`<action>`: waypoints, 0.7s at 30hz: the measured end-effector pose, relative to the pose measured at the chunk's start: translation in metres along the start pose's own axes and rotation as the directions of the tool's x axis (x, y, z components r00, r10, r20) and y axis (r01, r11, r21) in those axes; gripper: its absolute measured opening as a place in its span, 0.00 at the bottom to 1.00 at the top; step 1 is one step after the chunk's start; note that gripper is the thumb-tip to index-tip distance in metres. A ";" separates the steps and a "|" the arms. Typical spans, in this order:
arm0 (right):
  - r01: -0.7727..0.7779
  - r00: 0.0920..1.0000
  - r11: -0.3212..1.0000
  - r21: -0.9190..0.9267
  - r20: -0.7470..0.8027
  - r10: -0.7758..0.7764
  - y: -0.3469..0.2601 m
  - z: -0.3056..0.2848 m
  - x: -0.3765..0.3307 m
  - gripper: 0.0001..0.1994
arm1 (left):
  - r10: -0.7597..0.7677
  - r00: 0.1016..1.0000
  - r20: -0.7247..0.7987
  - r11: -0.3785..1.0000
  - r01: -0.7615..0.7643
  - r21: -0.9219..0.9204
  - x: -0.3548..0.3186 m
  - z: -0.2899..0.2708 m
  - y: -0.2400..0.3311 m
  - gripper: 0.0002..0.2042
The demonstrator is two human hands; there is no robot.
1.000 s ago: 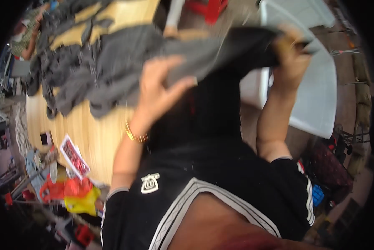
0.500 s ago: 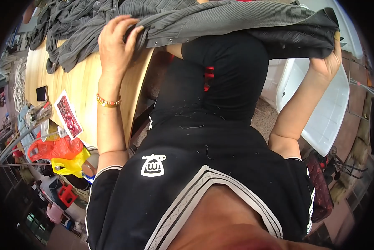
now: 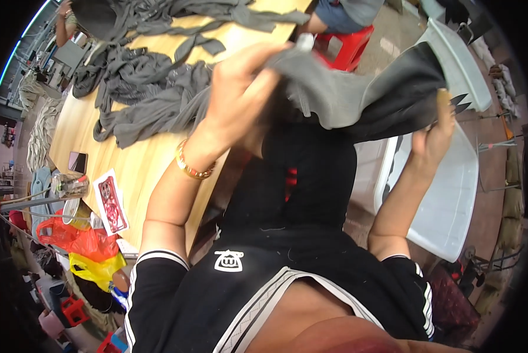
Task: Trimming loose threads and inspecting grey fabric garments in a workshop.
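A grey knit garment [image 3: 337, 97] stretches above my knees between my two hands, its middle sagging and its left part blurred by motion. The fingers of my left hand [image 3: 240, 94] are closed on its left end, over the table's edge. My right hand [image 3: 434, 135] grips the dark right end, with the fingertips up along the fabric. A gold bracelet sits on my left wrist. More grey garments [image 3: 146, 88] lie heaped on the wooden table [image 3: 129, 167] to the left of my left hand.
On my right stand white plastic tubs [image 3: 446, 194]. A red stool [image 3: 349, 50] with a seated person is beyond the garment. A phone [image 3: 77, 161] and a red-and-white printed card [image 3: 112, 203] lie on the table; red and yellow plastic bags [image 3: 93, 265] hang beside it.
The garment has come off the heap, nearer to me, and now sags between my hands. My left hand has moved right; my right hand has moved left and lower. The view has shifted.
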State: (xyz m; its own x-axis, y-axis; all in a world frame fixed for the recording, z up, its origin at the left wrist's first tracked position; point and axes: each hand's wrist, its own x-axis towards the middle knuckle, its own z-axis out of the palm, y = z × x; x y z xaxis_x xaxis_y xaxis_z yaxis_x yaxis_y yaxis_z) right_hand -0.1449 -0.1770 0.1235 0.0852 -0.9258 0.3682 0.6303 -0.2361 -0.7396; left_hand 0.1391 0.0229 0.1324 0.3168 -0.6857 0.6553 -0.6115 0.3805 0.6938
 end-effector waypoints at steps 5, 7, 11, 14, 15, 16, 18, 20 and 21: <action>0.158 0.978 0.987 0.021 0.133 -0.159 -0.015 0.091 -0.042 0.13 | -0.075 0.994 0.078 0.621 0.107 -0.776 0.053 0.058 0.075 0.16; 0.207 0.974 0.978 0.011 0.096 -0.207 -0.031 0.112 -0.051 0.15 | 0.050 0.985 0.164 0.584 0.104 -0.805 0.032 0.090 0.071 0.32; 0.156 0.904 0.904 -0.399 0.426 0.032 -0.023 0.080 -0.064 0.15 | 0.007 0.904 0.427 0.789 0.257 -0.559 -0.012 0.111 0.048 0.40; 0.115 0.852 0.867 -0.485 0.496 0.165 -0.011 0.065 -0.060 0.15 | -0.235 0.738 0.633 0.686 0.587 -0.429 -0.001 0.084 0.019 0.12; 0.165 0.910 0.838 -0.521 0.407 0.074 -0.013 0.069 -0.057 0.16 | -0.293 0.666 0.686 0.640 0.670 -0.377 0.008 0.073 -0.001 0.09; 0.218 0.950 0.796 -0.565 0.310 -0.040 -0.015 0.072 -0.051 0.17 | -0.201 0.806 0.556 0.794 0.467 -0.389 0.025 0.067 -0.017 0.10; 0.209 0.960 0.849 -0.486 0.265 -0.085 -0.009 0.043 -0.027 0.17 | -0.145 0.821 0.552 0.939 -0.061 0.338 0.092 0.026 -0.065 0.08; 0.237 0.959 0.870 -0.433 0.248 -0.138 -0.007 0.043 -0.024 0.17 | -0.440 0.852 0.286 0.759 0.182 0.625 0.208 -0.046 -0.086 0.09; 0.222 0.958 0.874 -0.432 0.264 -0.112 -0.002 0.044 -0.027 0.17 | -0.444 0.896 0.002 0.856 0.424 0.297 0.246 -0.095 -0.110 0.06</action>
State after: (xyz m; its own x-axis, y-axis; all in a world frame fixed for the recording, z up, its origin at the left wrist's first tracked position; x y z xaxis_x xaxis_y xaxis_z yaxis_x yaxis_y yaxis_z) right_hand -0.1143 -0.1387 0.1401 0.2149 -0.7822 0.5848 0.2370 -0.5391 -0.8082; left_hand 0.3530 -0.1283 0.2456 0.5540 -0.7847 0.2783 -0.6046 -0.1494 0.7824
